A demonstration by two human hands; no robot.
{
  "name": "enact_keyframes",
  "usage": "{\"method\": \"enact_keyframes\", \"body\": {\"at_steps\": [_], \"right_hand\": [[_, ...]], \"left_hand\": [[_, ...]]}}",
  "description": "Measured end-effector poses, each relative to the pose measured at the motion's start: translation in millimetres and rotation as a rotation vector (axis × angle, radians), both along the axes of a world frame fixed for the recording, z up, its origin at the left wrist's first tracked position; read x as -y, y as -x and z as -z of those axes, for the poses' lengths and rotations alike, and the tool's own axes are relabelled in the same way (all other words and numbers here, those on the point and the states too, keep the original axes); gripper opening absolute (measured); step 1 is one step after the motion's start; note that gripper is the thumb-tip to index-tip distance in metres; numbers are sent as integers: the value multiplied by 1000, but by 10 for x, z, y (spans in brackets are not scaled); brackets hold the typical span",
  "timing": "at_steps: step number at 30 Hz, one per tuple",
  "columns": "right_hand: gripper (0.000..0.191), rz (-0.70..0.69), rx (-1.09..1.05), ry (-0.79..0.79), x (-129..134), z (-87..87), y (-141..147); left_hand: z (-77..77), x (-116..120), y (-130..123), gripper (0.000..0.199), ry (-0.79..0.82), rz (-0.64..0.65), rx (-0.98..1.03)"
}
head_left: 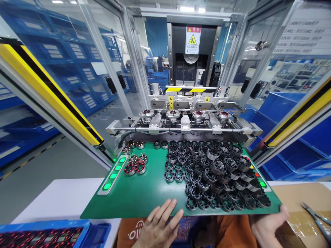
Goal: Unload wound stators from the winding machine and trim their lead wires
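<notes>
My left hand [162,225] lies at the front edge of the green work surface [144,198], fingers spread and nothing in it. At the front right corner of that surface, my right hand [269,224] rests against the edge, thumb apart from the fingers, which are partly hidden below. Black ring-shaped cores [218,167] stand in stacked rows on the right half. Several cores wound with copper or red wire [134,168] sit on the left. Behind them, the machine [185,124] holds wound cores [199,113] on its round fixtures.
Green lit buttons [113,176] line the left side of the surface. Yellow-black posts [51,93] flank the machine. A blue bin [86,229] of wound cores is at front left; pliers [317,217] lie on cardboard [302,196] at right.
</notes>
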State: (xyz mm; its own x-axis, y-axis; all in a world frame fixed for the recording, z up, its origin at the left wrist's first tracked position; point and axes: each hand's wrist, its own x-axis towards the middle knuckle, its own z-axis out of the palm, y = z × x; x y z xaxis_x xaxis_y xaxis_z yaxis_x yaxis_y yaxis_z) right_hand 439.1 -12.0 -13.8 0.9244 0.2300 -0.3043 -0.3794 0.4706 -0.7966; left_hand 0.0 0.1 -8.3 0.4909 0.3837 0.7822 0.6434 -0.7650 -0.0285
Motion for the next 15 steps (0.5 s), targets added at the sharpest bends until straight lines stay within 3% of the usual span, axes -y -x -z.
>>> {"method": "enact_keyframes", "body": {"at_steps": [15], "right_hand": [[40, 24, -61, -25, -19, -88, 35]], "left_hand": [[-31, -11, -24, 24, -12, 2, 18]]}}
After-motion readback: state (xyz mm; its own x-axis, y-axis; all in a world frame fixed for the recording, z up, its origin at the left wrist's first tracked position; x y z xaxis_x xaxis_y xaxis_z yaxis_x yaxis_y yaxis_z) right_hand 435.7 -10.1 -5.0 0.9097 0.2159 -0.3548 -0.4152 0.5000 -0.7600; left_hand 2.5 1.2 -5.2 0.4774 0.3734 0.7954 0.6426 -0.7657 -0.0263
